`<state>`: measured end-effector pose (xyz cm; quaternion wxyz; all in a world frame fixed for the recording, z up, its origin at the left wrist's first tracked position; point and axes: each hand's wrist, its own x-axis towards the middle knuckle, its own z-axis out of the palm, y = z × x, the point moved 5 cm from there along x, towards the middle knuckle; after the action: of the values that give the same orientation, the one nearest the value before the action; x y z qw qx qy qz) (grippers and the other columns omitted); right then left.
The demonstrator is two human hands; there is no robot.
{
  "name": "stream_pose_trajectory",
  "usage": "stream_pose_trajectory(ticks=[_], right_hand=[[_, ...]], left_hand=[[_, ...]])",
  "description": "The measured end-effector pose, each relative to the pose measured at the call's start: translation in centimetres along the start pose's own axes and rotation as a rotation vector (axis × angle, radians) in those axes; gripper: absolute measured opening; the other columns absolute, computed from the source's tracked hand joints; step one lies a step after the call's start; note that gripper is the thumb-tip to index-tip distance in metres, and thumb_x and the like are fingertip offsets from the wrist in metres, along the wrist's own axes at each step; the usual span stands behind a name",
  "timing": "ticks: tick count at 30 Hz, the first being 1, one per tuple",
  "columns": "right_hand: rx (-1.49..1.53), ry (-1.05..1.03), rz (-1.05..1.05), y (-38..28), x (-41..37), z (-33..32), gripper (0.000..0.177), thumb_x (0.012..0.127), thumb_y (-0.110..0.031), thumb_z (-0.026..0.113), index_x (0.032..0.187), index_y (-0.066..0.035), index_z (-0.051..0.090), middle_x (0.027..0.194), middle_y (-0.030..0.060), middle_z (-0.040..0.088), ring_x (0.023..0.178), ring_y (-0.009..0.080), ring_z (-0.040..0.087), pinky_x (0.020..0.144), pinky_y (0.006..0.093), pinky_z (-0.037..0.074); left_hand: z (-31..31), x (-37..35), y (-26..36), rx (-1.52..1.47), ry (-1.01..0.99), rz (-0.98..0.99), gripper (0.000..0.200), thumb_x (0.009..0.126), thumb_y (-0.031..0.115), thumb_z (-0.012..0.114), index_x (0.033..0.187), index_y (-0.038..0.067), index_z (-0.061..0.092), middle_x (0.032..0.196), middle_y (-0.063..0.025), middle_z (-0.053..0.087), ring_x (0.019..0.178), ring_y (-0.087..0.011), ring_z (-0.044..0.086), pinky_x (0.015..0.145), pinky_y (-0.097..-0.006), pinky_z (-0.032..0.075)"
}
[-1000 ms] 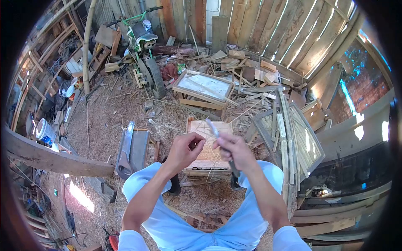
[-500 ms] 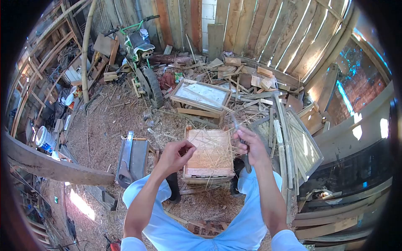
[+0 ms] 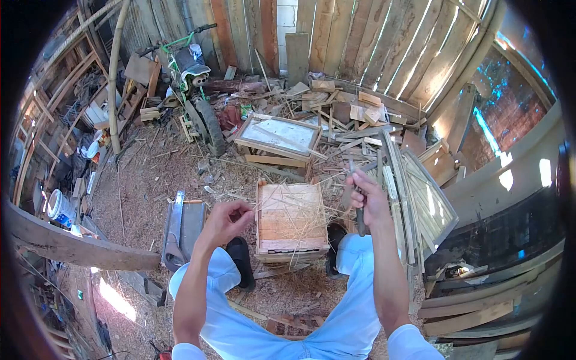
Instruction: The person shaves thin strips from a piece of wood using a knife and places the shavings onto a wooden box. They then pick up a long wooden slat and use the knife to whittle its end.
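Observation:
My right hand [image 3: 371, 197] is closed around a knife [image 3: 360, 223], its dark handle pointing down and its narrow blade up. It hovers off the right side of the wooden box [image 3: 292, 217]. My left hand [image 3: 229, 222] is at the box's left side with the fingers curled together; whatever they pinch, if anything, is too small to make out. Thin wood slivers [image 3: 300, 204] lie scattered over the box's slatted top, which sits between my feet.
A handsaw [image 3: 175, 231] rests on a small dark-topped stool [image 3: 191, 225] at left. Beyond the box stands a framed white panel [image 3: 282, 133], with a scrap wood pile [image 3: 360, 114] behind it. A green bike [image 3: 198, 90] stands at the back. Long slats [image 3: 402, 198] lie at right.
My hands have moved apart, the left one leftward and the right one rightward and slightly up with the knife. The whole view has shifted a little.

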<state>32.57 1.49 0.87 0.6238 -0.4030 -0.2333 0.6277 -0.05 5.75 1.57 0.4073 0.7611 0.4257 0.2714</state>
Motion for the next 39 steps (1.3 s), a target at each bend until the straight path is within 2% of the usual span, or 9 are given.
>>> stream_pose_trajectory(ticks=[9,12,14,19,26,27,30,32,39], right_hand=[[-0.072,-0.011,0.008,1.6,-0.4,1.7,0.034,0.093,-0.013,0.055,0.125,-0.005,0.053,0.085,0.0013,0.058,0.052,0.0033,0.039,0.042,0.0153,0.030],[-0.118,-0.055,0.048,2.6,-0.6,3.5,0.034,0.093,-0.013,0.054,0.126,-0.005,0.052,0.086,0.0020,0.059,0.053,0.0035,0.039,0.043,0.0155,0.031],[-0.177,-0.074,0.096,4.5,-1.0,5.0,0.034,0.094,-0.013,0.054,0.126,-0.004,0.052,0.087,0.0025,0.060,0.053,0.0036,0.039,0.043,0.0158,0.032],[-0.127,-0.274,0.167,8.1,-1.3,8.2,0.033,0.094,-0.013,0.053,0.126,-0.003,0.052,0.090,0.0046,0.061,0.052,0.0042,0.039,0.042,0.0176,0.031],[-0.023,-0.156,0.177,5.2,-0.7,5.9,0.032,0.093,-0.011,0.054,0.124,-0.001,0.053,0.089,0.0062,0.061,0.053,0.0046,0.040,0.042,0.0171,0.031],[-0.038,-0.117,0.161,4.5,-0.7,5.5,0.032,0.093,-0.010,0.054,0.124,-0.001,0.053,0.088,0.0059,0.061,0.054,0.0047,0.041,0.042,0.0171,0.031],[-0.016,-0.110,0.113,3.4,0.2,3.2,0.033,0.092,-0.009,0.053,0.124,-0.001,0.052,0.088,0.0054,0.060,0.053,0.0050,0.041,0.042,0.0173,0.031],[0.063,0.026,0.061,2.3,0.7,1.1,0.034,0.092,-0.010,0.053,0.125,-0.002,0.052,0.087,0.0051,0.060,0.053,0.0052,0.041,0.042,0.0175,0.030],[-0.011,-0.001,0.075,2.4,-0.2,1.3,0.036,0.093,-0.013,0.053,0.128,-0.006,0.050,0.089,0.0022,0.059,0.053,0.0029,0.039,0.042,0.0165,0.031]], left_hand=[[0.2,1.2,1.9,0.125,0.124,0.076,0.011,0.081,0.008,0.065,0.088,-0.001,0.064,0.071,-0.0101,0.063,0.057,-0.0166,0.057,0.054,-0.0280,0.046],[1.3,1.8,2.8,0.120,0.204,0.203,0.011,0.081,0.006,0.066,0.089,-0.001,0.065,0.068,-0.0073,0.063,0.054,-0.0105,0.053,0.050,-0.0251,0.042],[2.4,2.2,3.7,0.141,0.192,0.221,0.010,0.081,0.005,0.066,0.090,0.000,0.066,0.071,-0.0093,0.064,0.056,-0.0147,0.057,0.051,-0.0269,0.044],[3.9,2.4,4.8,0.178,0.238,0.306,0.010,0.080,0.004,0.067,0.089,0.001,0.064,0.078,-0.0104,0.064,0.061,-0.0210,0.062,0.053,-0.0298,0.047],[2.5,1.6,4.3,0.308,0.235,0.356,0.011,0.079,0.002,0.066,0.090,0.002,0.062,0.080,-0.0085,0.062,0.059,-0.0185,0.059,0.053,-0.0274,0.046],[2.1,1.5,3.9,0.281,0.248,0.320,0.009,0.080,0.005,0.065,0.089,0.005,0.062,0.080,-0.0096,0.062,0.066,-0.0296,0.062,0.057,-0.0363,0.049],[0.8,1.0,3.7,0.306,0.273,0.377,0.012,0.079,-0.002,0.065,0.090,0.001,0.063,0.081,-0.0073,0.063,0.060,-0.0162,0.058,0.053,-0.0268,0.047],[-0.2,0.7,2.7,0.299,0.291,0.361,0.012,0.078,-0.003,0.065,0.090,0.001,0.063,0.081,-0.0071,0.063,0.060,-0.0162,0.058,0.053,-0.0267,0.047],[-0.1,0.7,2.4,0.310,0.316,0.414,0.014,0.076,-0.004,0.066,0.088,0.002,0.064,0.076,-0.0062,0.061,0.057,-0.0149,0.056,0.050,-0.0272,0.045]])
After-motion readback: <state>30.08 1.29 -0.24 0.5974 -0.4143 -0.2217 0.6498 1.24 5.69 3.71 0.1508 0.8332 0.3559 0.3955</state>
